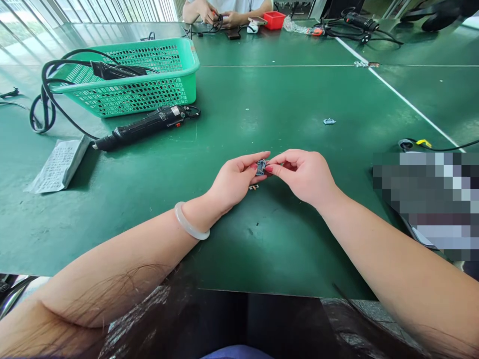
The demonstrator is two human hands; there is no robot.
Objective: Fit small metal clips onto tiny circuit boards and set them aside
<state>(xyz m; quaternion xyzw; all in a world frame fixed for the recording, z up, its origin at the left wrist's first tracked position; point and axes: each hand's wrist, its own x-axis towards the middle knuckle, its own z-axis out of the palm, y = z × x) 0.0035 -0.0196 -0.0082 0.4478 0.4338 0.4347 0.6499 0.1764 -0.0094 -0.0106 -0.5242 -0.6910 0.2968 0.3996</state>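
Near the middle of the green table (pixel 224 134), a small dark part with fine detail (pixel 261 167) is held between both hands. My left hand (pixel 237 179), with a pale bangle at its wrist, grips the part between thumb and fingers. From the right, my right hand (pixel 303 174) pinches at the part's right edge with thumb and index finger. Just below the left fingers is a tiny metallic piece (pixel 254 187); whether it rests on the table or touches the hand is unclear.
A green basket (pixel 149 94) with a cabled tool stands back left, a black electric screwdriver (pixel 145 127) before it. A wrapped packet (pixel 60 164) lies left, a small grey part (pixel 329 121) right. Across the table are a person's hands (pixel 220 17) and a red box (pixel 274 20).
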